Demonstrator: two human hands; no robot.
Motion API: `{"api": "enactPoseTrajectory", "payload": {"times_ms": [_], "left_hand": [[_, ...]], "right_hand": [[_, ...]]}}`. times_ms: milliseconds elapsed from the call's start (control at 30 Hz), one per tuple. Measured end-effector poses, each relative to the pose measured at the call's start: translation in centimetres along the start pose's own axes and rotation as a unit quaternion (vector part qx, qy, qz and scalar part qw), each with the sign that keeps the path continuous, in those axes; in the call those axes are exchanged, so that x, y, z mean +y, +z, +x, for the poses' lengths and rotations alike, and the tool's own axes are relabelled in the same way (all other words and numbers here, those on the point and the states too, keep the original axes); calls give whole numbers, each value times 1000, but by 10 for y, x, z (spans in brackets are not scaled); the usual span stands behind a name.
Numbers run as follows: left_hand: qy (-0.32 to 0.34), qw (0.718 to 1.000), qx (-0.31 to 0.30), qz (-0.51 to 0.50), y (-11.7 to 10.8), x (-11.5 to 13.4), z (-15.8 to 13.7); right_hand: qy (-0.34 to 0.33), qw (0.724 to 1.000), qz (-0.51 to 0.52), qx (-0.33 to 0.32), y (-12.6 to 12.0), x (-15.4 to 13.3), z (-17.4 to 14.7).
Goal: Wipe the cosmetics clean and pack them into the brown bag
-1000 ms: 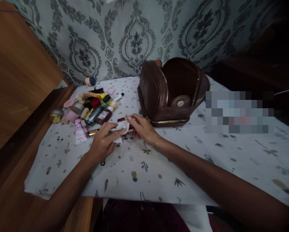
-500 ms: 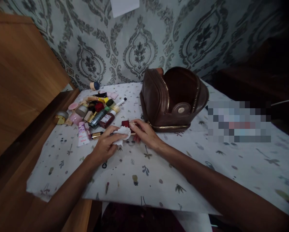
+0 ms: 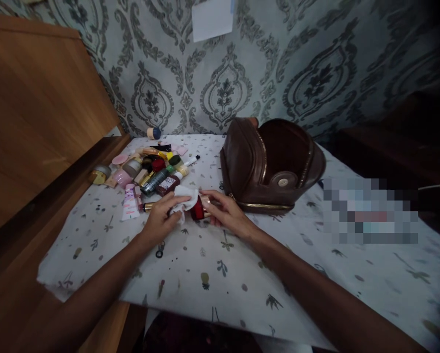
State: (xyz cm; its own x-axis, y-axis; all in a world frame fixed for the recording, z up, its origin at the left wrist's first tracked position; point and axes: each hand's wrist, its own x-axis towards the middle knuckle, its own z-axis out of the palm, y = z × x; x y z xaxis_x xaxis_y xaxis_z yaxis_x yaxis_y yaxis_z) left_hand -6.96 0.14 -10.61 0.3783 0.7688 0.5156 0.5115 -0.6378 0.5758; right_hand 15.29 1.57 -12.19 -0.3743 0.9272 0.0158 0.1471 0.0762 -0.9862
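Observation:
A small red bottle (image 3: 197,211) with a pinkish-gold end is in my right hand (image 3: 225,211), whose fingers close round that end. My left hand (image 3: 163,215) pinches a crumpled white tissue (image 3: 186,195) just left of the bottle; whether tissue and bottle touch, I cannot tell. Beyond my left hand lies a dark red bottle (image 3: 168,183) with a white cap. A gold and dark tube (image 3: 148,207) and a white and purple squeeze tube (image 3: 130,203) lie to its left.
Several cosmetics, among them a pink jar (image 3: 122,178) and a green-capped bottle (image 3: 156,181), crowd the table's left. An unzipped brown leather bag (image 3: 244,166) stands right of centre. A blurred patch (image 3: 370,211) covers something farther right. Patterned cloth (image 3: 190,279) covers the table.
The red bottle now shows more of its body, clear of the tissue. The tissue has shifted up and bunched in my left hand. My view has tilted slightly up and left.

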Motion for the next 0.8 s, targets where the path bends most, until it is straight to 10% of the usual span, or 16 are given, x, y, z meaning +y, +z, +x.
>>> {"api": "enactPoseTrajectory", "payload": {"times_ms": [800], "left_hand": [[-44,995,-84,-3,3,-7,-1]], "right_hand": [[-4,994,97,-51,-5,5,1]]}}
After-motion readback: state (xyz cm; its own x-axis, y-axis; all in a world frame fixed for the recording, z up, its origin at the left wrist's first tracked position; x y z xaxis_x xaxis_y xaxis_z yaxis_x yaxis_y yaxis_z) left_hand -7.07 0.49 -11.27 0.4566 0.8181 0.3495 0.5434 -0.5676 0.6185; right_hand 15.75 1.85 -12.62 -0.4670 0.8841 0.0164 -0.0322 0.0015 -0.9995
